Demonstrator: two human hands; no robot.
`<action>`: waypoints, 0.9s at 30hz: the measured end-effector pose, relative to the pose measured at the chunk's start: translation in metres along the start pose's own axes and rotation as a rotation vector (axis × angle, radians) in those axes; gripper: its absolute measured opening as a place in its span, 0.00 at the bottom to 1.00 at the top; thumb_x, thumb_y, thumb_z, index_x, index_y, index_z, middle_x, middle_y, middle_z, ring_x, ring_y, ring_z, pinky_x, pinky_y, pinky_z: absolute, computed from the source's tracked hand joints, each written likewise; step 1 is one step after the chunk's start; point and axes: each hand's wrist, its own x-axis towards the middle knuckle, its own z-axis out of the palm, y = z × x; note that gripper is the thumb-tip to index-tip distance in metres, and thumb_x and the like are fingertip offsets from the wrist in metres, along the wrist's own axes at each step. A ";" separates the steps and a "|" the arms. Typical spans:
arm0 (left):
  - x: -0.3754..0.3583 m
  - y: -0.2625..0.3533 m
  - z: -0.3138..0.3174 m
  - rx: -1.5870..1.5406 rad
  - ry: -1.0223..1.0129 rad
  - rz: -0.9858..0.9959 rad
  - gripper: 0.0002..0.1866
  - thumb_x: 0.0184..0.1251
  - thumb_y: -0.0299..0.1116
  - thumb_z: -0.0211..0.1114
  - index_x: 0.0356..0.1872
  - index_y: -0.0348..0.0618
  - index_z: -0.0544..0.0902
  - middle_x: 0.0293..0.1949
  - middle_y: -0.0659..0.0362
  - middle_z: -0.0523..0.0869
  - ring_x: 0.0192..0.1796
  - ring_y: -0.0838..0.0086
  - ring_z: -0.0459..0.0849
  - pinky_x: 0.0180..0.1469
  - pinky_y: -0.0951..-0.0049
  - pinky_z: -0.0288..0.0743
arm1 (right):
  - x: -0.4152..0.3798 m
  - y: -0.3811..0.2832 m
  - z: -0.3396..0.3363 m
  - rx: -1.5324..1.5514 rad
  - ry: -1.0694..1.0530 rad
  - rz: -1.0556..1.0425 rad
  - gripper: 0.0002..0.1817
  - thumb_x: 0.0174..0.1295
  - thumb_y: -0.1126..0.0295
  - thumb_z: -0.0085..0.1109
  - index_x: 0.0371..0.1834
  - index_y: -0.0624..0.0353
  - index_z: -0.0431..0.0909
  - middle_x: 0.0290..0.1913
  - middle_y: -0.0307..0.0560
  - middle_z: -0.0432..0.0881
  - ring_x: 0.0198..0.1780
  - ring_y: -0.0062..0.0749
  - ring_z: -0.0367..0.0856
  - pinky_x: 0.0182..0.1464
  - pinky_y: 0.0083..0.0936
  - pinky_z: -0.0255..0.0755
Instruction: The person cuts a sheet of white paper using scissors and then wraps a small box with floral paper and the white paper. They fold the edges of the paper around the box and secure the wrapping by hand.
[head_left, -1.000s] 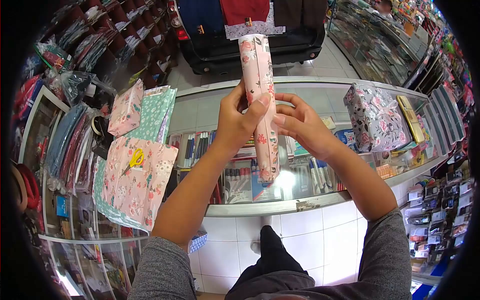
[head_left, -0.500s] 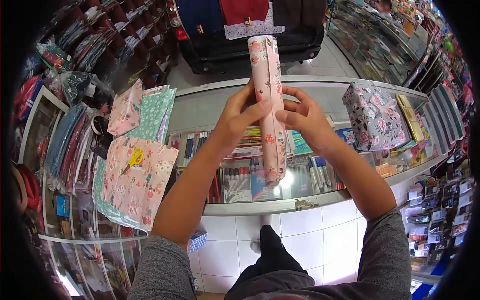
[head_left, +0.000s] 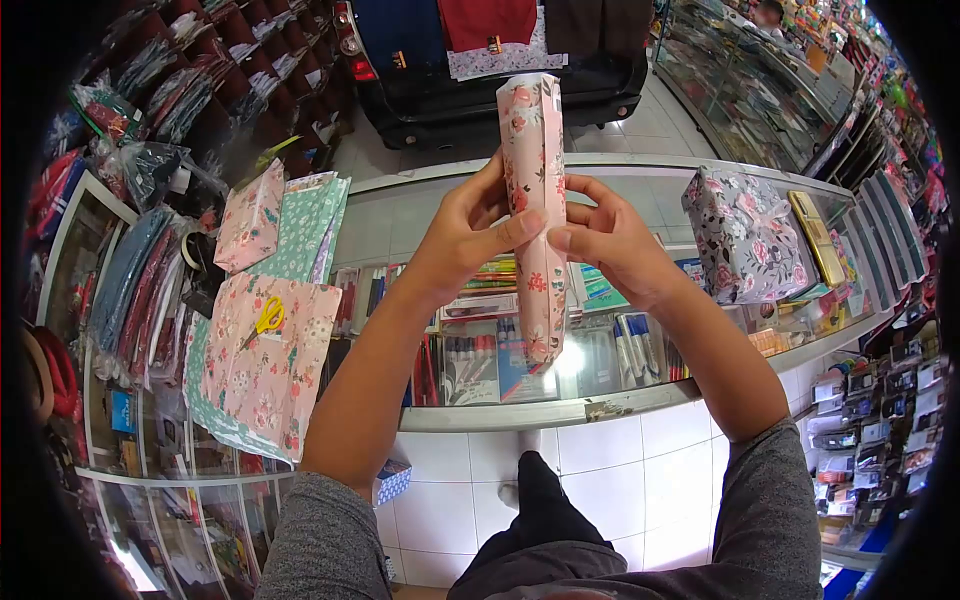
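Between my two hands is a long tube of pink floral wrapping paper (head_left: 538,285), held over the glass counter with a paper edge running along its length. My left hand (head_left: 465,235) grips its left side, the thumb lying across the front and the other fingers behind. On the right side, my right hand (head_left: 610,240) pinches the paper with its thumb near the lengthwise edge. Its fingers are curled and partly hidden behind the tube. Whether anything is inside the paper cannot be seen.
Yellow scissors (head_left: 268,316) lie on pink floral sheets (head_left: 255,385) at the left. Behind them are a pink wrapped box (head_left: 250,222) and green floral paper (head_left: 308,225). A grey floral wrapped box (head_left: 750,240) stands at the right of the glass display counter (head_left: 480,418), which holds pens.
The tube's lower end has shifted slightly left, and its upper end looks more angular than before. Both hands keep hold of it.
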 end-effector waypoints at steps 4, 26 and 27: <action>0.001 -0.005 -0.002 0.026 0.017 0.041 0.54 0.61 0.49 0.81 0.81 0.36 0.59 0.71 0.51 0.74 0.72 0.65 0.74 0.76 0.64 0.63 | 0.000 -0.001 0.000 0.029 -0.008 0.007 0.44 0.58 0.67 0.77 0.74 0.66 0.61 0.57 0.52 0.84 0.58 0.31 0.84 0.64 0.33 0.76; 0.004 -0.011 0.000 0.106 0.021 0.119 0.67 0.49 0.58 0.86 0.82 0.36 0.54 0.75 0.50 0.70 0.75 0.61 0.72 0.78 0.62 0.62 | 0.000 0.004 0.003 -0.033 0.033 -0.056 0.46 0.56 0.68 0.80 0.73 0.68 0.60 0.54 0.53 0.85 0.55 0.31 0.86 0.60 0.31 0.81; 0.003 -0.010 0.001 0.107 0.022 0.120 0.67 0.49 0.58 0.86 0.82 0.36 0.54 0.75 0.50 0.70 0.75 0.61 0.72 0.78 0.62 0.62 | 0.000 0.002 0.003 -0.033 0.032 -0.057 0.46 0.56 0.68 0.80 0.73 0.68 0.60 0.54 0.53 0.85 0.55 0.31 0.86 0.60 0.31 0.81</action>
